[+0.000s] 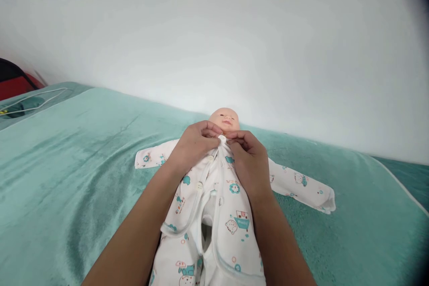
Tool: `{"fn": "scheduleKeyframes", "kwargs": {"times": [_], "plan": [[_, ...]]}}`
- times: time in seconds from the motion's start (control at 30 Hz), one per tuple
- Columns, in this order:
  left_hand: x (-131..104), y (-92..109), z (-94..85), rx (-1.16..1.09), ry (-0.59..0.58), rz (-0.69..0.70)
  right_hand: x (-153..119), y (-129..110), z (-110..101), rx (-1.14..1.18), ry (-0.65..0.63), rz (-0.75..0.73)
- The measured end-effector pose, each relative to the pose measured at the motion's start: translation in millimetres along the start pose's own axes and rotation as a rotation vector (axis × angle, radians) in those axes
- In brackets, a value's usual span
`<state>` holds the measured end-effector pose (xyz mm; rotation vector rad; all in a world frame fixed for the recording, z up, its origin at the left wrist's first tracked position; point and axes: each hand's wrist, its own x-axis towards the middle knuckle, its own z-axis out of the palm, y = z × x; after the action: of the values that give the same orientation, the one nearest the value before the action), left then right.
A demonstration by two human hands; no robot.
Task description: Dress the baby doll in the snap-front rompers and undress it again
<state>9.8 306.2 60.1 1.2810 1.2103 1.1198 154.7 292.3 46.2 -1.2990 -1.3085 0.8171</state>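
A baby doll [227, 117] lies on its back with its head toward the wall. It wears a white printed baby jacket [234, 214], whose front edges hang apart below the neck, and matching trousers [179, 263]. Both sleeves spread out sideways. My left hand [199, 143] pinches the jacket's collar edge just under the doll's chin. Opposite it, my right hand [248, 154] pinches the other side of the collar, the fingertips of both hands almost meeting. Buttons [199, 186] show along the left front edge. Whether the collar fastening is closed cannot be seen.
A green plush blanket [83, 165] covers the surface under the doll, with creases at the left. Behind it rises a white wall [214, 49]. At the far left are a white cord [43, 100] and a red and black object [15, 80].
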Motion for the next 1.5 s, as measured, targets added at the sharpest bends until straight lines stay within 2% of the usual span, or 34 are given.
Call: {"fn": "scheduleKeyframes", "kwargs": {"times": [0.27,0.53,0.67,0.83,1.13,1.3,1.5], "plan": [[-0.5,-0.5,0.6,-0.003,-0.035,0.036,-0.1,0.2,0.1,-0.036,0.030,-0.035],[-1.2,1.1,1.2,0.156,-0.016,0.065,0.9,4.0,0.3,-0.091,0.018,-0.141],[-1.9,0.8,2.6,0.231,-0.005,0.079,0.8,4.1,0.8,-0.087,0.026,-0.143],[-1.3,0.1,3.7,0.353,0.033,0.149,-0.3,1.9,1.6,-0.103,0.054,-0.082],[2.4,-5.0,3.6,0.367,0.048,0.293,-0.1,3.2,1.6,-0.106,0.039,-0.147],[3.3,-5.6,4.4,0.415,0.080,0.277,-0.1,3.3,1.3,-0.127,0.054,-0.186],[0.9,-1.5,4.2,0.450,0.100,0.249,-2.2,3.2,-2.5,-0.333,0.093,-0.290]]}}
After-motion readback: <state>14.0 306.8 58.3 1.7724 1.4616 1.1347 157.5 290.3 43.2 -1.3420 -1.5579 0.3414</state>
